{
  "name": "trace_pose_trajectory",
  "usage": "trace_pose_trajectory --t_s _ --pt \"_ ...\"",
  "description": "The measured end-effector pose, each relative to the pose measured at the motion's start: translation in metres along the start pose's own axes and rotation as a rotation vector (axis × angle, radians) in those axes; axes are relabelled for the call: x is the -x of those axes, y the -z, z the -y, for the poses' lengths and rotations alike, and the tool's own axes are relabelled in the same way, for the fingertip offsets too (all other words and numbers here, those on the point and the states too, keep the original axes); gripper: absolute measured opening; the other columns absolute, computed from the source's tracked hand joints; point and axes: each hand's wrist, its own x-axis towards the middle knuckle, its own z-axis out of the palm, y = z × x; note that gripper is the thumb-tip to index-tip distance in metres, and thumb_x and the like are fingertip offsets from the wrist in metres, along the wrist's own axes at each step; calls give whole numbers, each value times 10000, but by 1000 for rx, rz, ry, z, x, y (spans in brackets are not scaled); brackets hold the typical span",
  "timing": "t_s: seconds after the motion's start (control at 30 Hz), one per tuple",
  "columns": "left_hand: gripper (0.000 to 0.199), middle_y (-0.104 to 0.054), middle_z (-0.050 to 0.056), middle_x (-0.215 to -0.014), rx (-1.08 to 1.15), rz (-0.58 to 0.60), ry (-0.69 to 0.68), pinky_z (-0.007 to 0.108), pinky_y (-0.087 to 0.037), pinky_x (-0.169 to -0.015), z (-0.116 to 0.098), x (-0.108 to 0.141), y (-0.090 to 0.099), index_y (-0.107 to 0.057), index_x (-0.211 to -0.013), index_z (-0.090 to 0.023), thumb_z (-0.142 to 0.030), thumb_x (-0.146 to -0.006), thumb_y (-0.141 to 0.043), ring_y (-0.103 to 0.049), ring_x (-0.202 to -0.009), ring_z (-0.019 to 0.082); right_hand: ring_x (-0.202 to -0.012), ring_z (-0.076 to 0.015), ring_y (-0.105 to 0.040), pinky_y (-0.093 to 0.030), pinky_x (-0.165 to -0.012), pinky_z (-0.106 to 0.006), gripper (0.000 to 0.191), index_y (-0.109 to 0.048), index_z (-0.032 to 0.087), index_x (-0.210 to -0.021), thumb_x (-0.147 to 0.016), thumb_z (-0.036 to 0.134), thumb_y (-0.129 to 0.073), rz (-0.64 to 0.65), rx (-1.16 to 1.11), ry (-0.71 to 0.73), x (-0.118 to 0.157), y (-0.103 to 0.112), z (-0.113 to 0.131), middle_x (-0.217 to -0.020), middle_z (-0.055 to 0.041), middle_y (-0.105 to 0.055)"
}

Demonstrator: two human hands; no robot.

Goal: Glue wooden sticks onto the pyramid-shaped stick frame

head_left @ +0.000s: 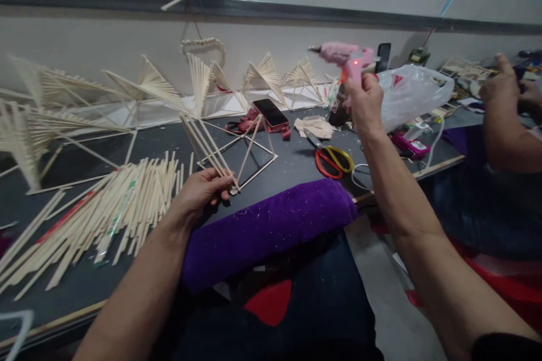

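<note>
A small frame of thin wooden sticks [265, 168] rests on the dark table, with several sticks fanned side by side on its left. My left hand [208, 189] pinches the lower ends of those sticks at the frame's near corner. Raised well above the table, my right hand [367, 102] is wrapped round the handle of a pink glue gun [341, 55]. Its nozzle points left and a small light glows on its body. A rolled purple towel [271, 231] lies along the table edge, close to my left hand.
Loose wooden sticks [127, 197] are heaped at left. Finished twisted stick shapes [148, 87] line the wall. Scissors [332, 161], a phone [270, 111] and a plastic bag [417, 93] lie beyond the towel. Another person's hand [499, 84] is at far right.
</note>
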Motion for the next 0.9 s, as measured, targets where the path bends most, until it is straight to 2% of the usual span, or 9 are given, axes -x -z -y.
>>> trace_pose_trajectory --t_s 0.07,0.1,0.17,0.27,0.37,0.5,0.6,0.77,0.9 --pt "242 -580 -23 -470 -18 3 6 140 -206 -315 -1 2 -1 -624 -827 -132 -321 -730 -741 -395 -302 40 -650 -130 -573 -424 -545 -242 234 -587 205 -987 -958 309 -379 -72 -346 39 11 -6 24 -891 -77 -670" --pt "227 -583 -25 -471 -21 2 5 144 -198 -311 0 3 -1 -625 -826 -134 -312 -737 -732 -387 -293 39 -643 -121 -574 -426 -547 -239 198 -590 211 -951 -945 299 -413 -35 -509 63 16 -10 36 -897 -73 -676" --pt "186 -638 -4 -549 1 -7 -18 142 -230 -319 1 2 -1 -628 -830 -129 -243 -719 -725 -470 -335 46 -665 -107 -609 -439 -563 -227 146 -601 211 -928 -913 252 -461 123 -752 114 26 -18 60 -917 -58 -685" --pt "202 -691 28 -666 34 -15 -38 143 -273 -323 5 -2 0 -636 -858 -120 -208 -700 -728 -547 -398 57 -688 -105 -661 -453 -545 -200 133 -620 203 -953 -867 183 -520 407 -896 196 33 -31 92 -932 -29 -714" --pt "199 -682 25 -664 25 -10 -35 143 -269 -316 8 -4 1 -648 -862 -116 -211 -709 -732 -544 -396 51 -630 -112 -659 -431 -472 -187 157 -636 182 -941 -803 120 -595 603 -866 327 30 -46 116 -897 -17 -721" --pt "165 -661 16 -639 22 9 -33 141 -268 -317 8 -3 1 -636 -815 -118 -230 -735 -727 -549 -399 49 -535 -105 -623 -375 -403 -166 174 -642 133 -869 -722 38 -641 669 -673 405 17 -65 131 -713 7 -652" --pt "184 -670 18 -649 32 4 -14 146 -267 -315 7 -2 1 -625 -829 -125 -236 -730 -733 -552 -397 54 -487 -86 -576 -352 -375 -172 247 -657 92 -916 -685 9 -633 740 -647 445 8 -75 131 -709 2 -632" --pt "197 -689 15 -683 25 -3 -2 151 -264 -322 7 -1 1 -629 -841 -137 -265 -734 -735 -551 -407 47 -414 -46 -456 -311 -343 -152 82 -660 88 -825 -785 112 -593 705 -578 436 -3 -86 124 -604 20 -579" --pt "174 -706 24 -727 18 -18 2 158 -255 -325 6 1 0 -634 -831 -139 -257 -738 -722 -548 -415 41 -373 -56 -449 -274 -309 -159 140 -684 96 -773 -813 181 -579 680 -482 436 -10 -97 119 -523 19 -560"
